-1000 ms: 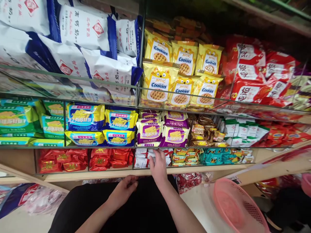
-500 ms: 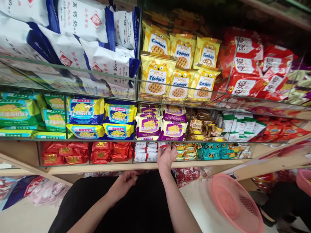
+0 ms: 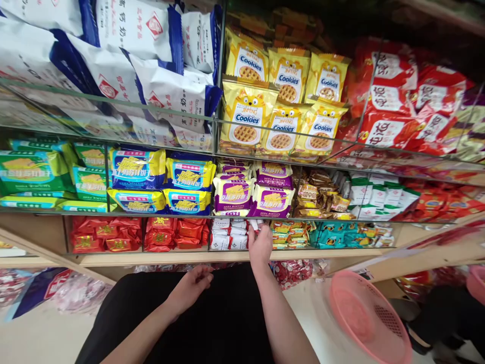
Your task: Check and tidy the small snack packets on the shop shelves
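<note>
Head view: the right hand (image 3: 260, 243) reaches into the bottom-row compartment of white packets (image 3: 229, 234), fingers at the packets; grip not discernible. The left hand (image 3: 194, 285), fingers loosely curled, holds nothing visible near the shelf edge (image 3: 151, 259).

This is a snack shop: beyond the right fingertips (image 3: 259, 227), clear-walled shelves (image 3: 242, 256) hold small wrapped sweets (image 3: 229, 241) sorted by kind. Above the fingers sit rows of matching biscuit packs (image 3: 273, 201), then cookie bags (image 3: 248, 114) higher up. Below and right of them, a pink basket (image 3: 350, 308) stands near the shelves.
</note>
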`<action>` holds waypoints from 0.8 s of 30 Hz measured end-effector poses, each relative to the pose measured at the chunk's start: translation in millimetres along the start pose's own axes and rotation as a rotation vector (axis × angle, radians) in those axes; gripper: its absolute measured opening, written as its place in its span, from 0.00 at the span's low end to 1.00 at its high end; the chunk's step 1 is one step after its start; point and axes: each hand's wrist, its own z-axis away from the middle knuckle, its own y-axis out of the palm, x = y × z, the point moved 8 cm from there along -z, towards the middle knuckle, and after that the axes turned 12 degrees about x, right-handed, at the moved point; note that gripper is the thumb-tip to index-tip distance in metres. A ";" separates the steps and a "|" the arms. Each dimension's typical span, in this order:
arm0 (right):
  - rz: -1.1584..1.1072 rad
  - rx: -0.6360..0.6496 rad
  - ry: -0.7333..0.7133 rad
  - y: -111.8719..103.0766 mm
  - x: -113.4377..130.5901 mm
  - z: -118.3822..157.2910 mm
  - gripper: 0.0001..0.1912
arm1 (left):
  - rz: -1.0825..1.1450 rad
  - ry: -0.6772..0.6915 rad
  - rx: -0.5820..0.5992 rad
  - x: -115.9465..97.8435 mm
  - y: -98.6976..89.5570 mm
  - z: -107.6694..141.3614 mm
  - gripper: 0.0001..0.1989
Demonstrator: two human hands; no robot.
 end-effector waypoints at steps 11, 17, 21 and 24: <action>-0.522 0.387 -0.164 -8.2 34.9 93.2 0.09 | 0.532 0.059 0.304 -13.0 48.8 -14.1 0.18; -0.640 0.430 0.017 11.0 25.9 54.6 0.13 | 0.707 0.018 0.159 14.1 22.7 -10.0 0.13; -0.476 0.323 0.245 22.3 3.7 -8.1 0.17 | 0.720 -0.064 0.079 30.3 10.1 -1.9 0.12; -0.485 0.360 0.269 40.1 5.3 -36.1 0.09 | 0.721 -0.081 0.059 33.7 7.5 2.2 0.13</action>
